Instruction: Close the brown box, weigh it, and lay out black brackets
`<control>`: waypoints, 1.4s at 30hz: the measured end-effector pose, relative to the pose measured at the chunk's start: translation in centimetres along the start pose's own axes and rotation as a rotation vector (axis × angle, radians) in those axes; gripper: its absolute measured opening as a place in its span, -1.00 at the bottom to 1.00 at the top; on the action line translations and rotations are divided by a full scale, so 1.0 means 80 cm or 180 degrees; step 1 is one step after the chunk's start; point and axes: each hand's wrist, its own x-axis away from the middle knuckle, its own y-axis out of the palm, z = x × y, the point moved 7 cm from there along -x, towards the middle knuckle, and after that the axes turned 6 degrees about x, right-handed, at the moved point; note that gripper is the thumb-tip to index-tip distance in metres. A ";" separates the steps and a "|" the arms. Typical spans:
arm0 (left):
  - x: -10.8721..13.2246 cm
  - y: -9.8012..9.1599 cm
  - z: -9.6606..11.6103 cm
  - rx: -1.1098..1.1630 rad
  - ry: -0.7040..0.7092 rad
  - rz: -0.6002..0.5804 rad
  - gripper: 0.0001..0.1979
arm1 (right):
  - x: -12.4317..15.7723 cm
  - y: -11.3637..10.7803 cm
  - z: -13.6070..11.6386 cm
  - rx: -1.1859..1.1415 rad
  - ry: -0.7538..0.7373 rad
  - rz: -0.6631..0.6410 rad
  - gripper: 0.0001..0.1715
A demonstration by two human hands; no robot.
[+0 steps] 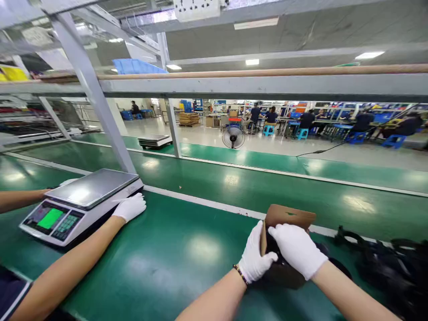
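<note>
Box [284, 216], flap raised, over the green surface [174, 249], left of black parts [391, 269]. My left grip [258, 255] pinches its left side; my right grip [297, 248] covers the opening, fingertips hidden, closure indeterminable.

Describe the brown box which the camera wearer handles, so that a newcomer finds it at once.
On the green surface, go to the right half, near side. There the wearer's white-gloved left hand grips the edge of the box, and the right hand covers part of it. Its raised brown cardboard flap sets it apart from the heaped black parts on its right.
</note>
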 end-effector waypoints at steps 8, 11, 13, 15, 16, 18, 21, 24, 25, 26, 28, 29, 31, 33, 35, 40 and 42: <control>0.000 0.000 0.002 -0.0178 0.0105 0.0099 -0.01 | -0.009 0.025 0.010 -0.0182 0.0164 -0.0208 -0.66; 0.002 0.001 0.002 -0.0246 0.0098 0.0062 -0.08 | 0.004 0.013 0.018 -0.0227 0.0291 0.0035 -0.66; 0.004 0.002 0.003 -0.0315 0.0074 0.0008 -0.13 | 0.014 0.006 0.026 -0.0233 0.0430 0.0165 -0.67; 0.006 0.004 0.005 -0.0361 0.0074 -0.0038 -0.15 | 0.020 0.000 0.031 -0.0239 0.0526 0.0252 -0.66; 0.007 0.004 0.005 -0.0361 0.0066 -0.0058 -0.15 | 0.022 -0.003 0.031 -0.0231 0.0518 0.0278 -0.65; 0.006 0.006 0.006 -0.0300 0.0027 -0.0131 -0.14 | 0.024 -0.007 0.022 -0.0088 0.0368 0.0287 -0.63; 0.004 0.010 0.006 -0.0096 -0.0010 -0.0275 -0.16 | 0.020 -0.010 0.002 0.0306 0.0161 0.0168 -0.61; 0.000 0.010 0.008 -0.0043 -0.0055 -0.0338 -0.14 | 0.012 -0.012 -0.002 0.0416 0.0174 0.0054 -0.69; 0.000 0.010 0.008 -0.0065 -0.0077 -0.0347 -0.13 | 0.008 -0.015 0.002 0.0405 0.0184 0.0057 -0.71; -0.001 0.010 0.008 -0.0089 -0.0096 -0.0357 -0.12 | 0.006 -0.018 0.007 0.0403 0.0199 0.0073 -0.71; 0.000 0.011 0.008 -0.0081 -0.0122 -0.0406 -0.14 | 0.003 -0.026 0.018 0.0391 0.0246 0.0127 -0.68; 0.001 0.013 0.008 -0.0050 -0.0127 -0.0431 -0.16 | 0.003 -0.029 0.021 0.0384 0.0254 0.0146 -0.66; 0.004 0.015 0.006 0.0019 -0.0133 -0.0456 -0.17 | 0.008 -0.028 0.017 0.0360 0.0179 0.0114 -0.67; 0.005 0.016 0.003 0.0052 -0.0116 -0.0420 -0.17 | 0.018 -0.019 0.004 0.0369 0.0081 0.0040 -0.68; 0.005 0.017 0.001 0.0045 -0.0076 -0.0391 -0.16 | 0.027 -0.005 -0.007 0.0296 0.0054 0.0023 -0.63; 0.003 0.021 0.003 0.0070 0.0052 -0.0399 -0.16 | 0.022 0.028 -0.003 -0.0623 -0.0280 -0.0471 -0.26; 0.003 0.020 0.006 0.0051 0.0088 -0.0401 -0.18 | 0.013 0.029 0.004 -0.0804 -0.0406 -0.0702 -0.21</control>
